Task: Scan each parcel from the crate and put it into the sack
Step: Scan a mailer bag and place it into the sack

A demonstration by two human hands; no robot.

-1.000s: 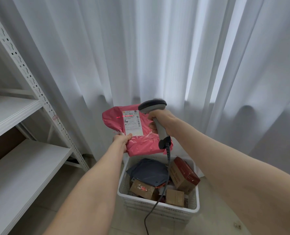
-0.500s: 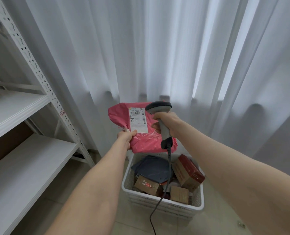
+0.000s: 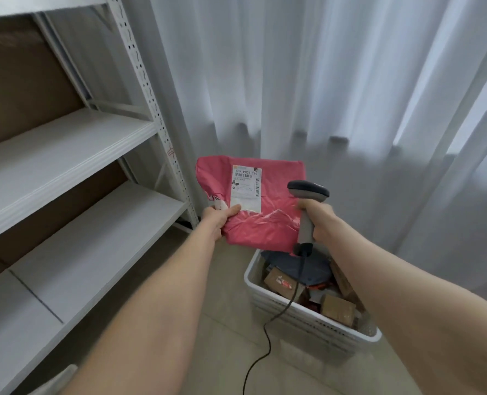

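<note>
A pink plastic parcel (image 3: pixel 267 223) with a white shipping label (image 3: pixel 245 189) is held up in front of me. My left hand (image 3: pixel 218 222) pinches its lower left corner, thumb on the label's bottom edge. My right hand (image 3: pixel 320 220) grips the handle of a grey corded barcode scanner (image 3: pixel 307 192), whose head sits at the parcel's right edge. Below stands a white crate (image 3: pixel 299 315) on the floor. It holds a dark grey bag (image 3: pixel 302 266) and several cardboard boxes (image 3: pixel 337 309). No sack is in view.
A white metal shelf rack (image 3: pixel 74 166) fills the left side, its post close to the parcel. White curtains (image 3: pixel 350 95) hang behind the crate. The scanner's black cable (image 3: pixel 267 337) runs down over the crate rim to the tiled floor.
The view has swung left, bringing more of the shelf rack in. The parcel and both hands have shifted left of the crate, and the scanner now sits lower, off the label.
</note>
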